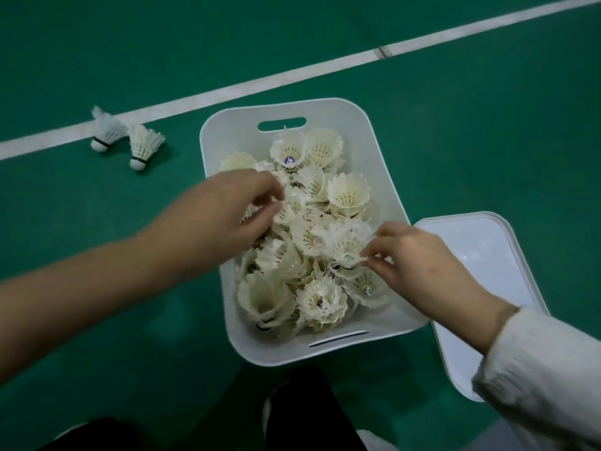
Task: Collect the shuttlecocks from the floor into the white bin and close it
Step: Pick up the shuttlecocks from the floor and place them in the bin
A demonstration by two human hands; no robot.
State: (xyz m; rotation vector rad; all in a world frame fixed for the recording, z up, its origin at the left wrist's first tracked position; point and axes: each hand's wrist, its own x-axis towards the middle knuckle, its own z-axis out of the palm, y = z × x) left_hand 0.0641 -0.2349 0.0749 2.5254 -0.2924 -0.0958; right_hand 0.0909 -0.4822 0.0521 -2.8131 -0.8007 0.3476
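Note:
The white bin [388,190] stands open on the green floor, holding several white feather shuttlecocks [348,193]. My left hand [227,209] reaches in from the left, and its fingertips pinch a shuttlecock [287,211] at the top of the pile. My right hand [413,255] comes in from the right and pinches the skirt of another shuttlecock [344,239] over the bin. Two shuttlecocks [105,131] [143,146] lie on the floor to the bin's left, by the white court line. The bin's white lid [487,255] lies flat on the floor just right of the bin.
A white court line [292,76] runs diagonally across the green floor behind the bin. My dark-clothed legs [299,408] are at the bottom edge, close to the bin's near side.

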